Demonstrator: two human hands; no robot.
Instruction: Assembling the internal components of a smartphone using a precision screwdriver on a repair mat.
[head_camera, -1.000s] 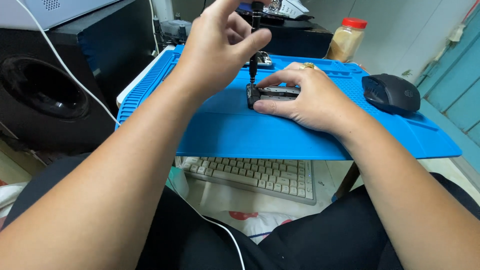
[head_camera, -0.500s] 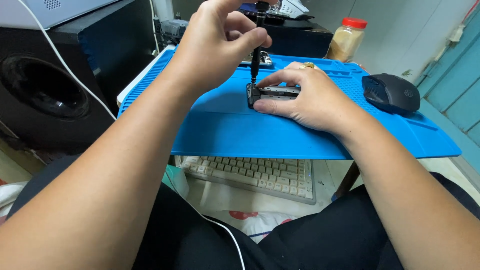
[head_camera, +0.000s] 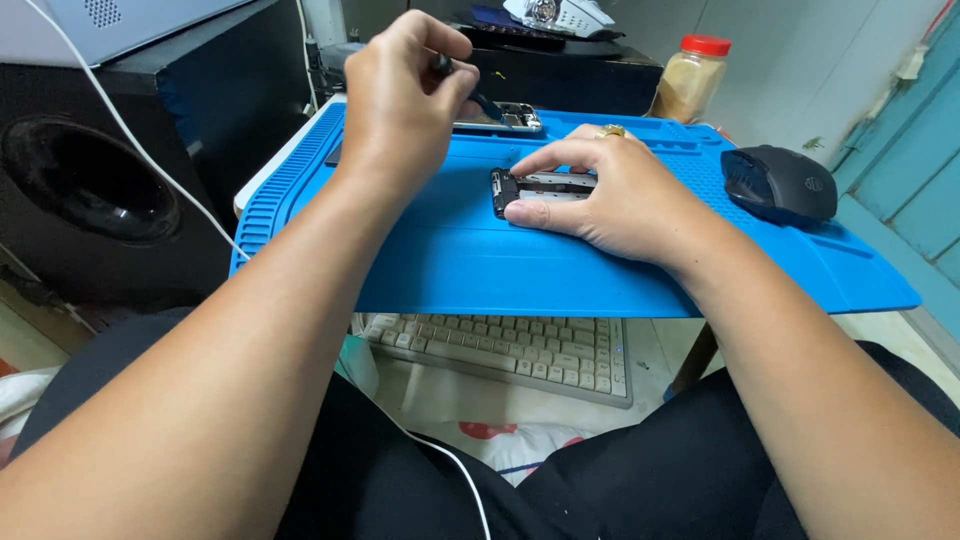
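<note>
The right hand (head_camera: 615, 195) is pinning the opened phone (head_camera: 530, 188) flat on the blue mat (head_camera: 480, 260) while the left hand (head_camera: 405, 95) is pinching a small screwdriver (head_camera: 470, 90), best kept upright.

Single head-worn view, looking down and forward over both forearms, close in. Blue work mat (head_camera: 450, 250) fills mid-frame; keyboard (head_camera: 500, 345) sits below its near edge, lap at the bottom. Speaker cabinet (head_camera: 90, 180) bounds the left edge, wall beyond.
</note>
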